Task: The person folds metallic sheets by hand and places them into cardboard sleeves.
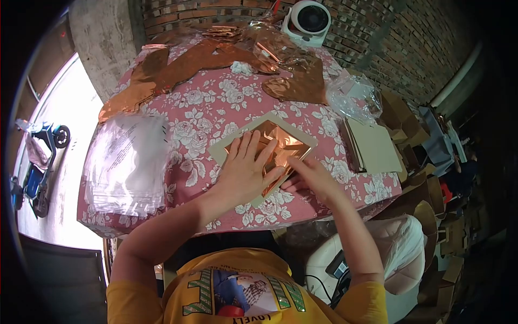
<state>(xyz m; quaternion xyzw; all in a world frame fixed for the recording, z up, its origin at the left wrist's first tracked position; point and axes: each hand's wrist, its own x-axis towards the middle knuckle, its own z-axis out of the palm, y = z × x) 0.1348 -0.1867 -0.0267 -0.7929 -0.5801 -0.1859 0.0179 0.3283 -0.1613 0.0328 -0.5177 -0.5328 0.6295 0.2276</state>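
Observation:
A cream card (219, 150) lies turned like a diamond on the flowered tablecloth, with a shiny copper-coloured foil balloon (288, 141) folded flat over it. My left hand (249, 168) rests palm down on the foil, fingers spread. At the right edge of the card, my right hand (314, 177) has fingers on the foil and others lower beside the edge, closed around that side. Parts of the foil and the card's lower right side are hidden under the hands.
A stack of clear plastic bags (127, 167) lies on the left of the table (199, 102). Copper foil balloons (189, 67) spread along the back, near a white fan (307, 24). Cream cards (375, 148) and crumpled clear plastic (353, 100) sit right. Cardboard boxes (399, 116) stand beyond.

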